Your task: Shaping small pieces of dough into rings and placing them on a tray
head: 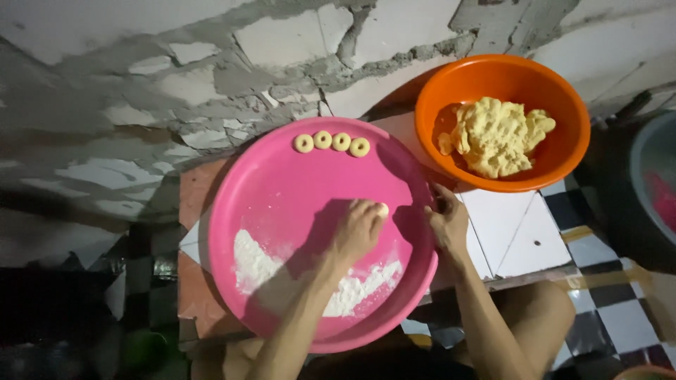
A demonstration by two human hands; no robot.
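Observation:
My left hand [358,231] rests inside a large pink round tray [282,176], fingers closed over a small pale piece of dough [382,209] pressed against the tray floor. Fingers of my right hand [446,222] curl on the tray's right rim. Several small dough rings [332,143] lie in a row at the tray's far edge. A patch of white flour [257,264] is spread across the near part of the tray, partly hidden under my left forearm.
An orange bowl [563,91] with a lump of yellow dough [496,135] stands at the back right, touching the tray. A rough grey wall [176,63] runs behind. Checkered tiles [598,281] lie at the right, with a grey basin [655,176] at the far right edge.

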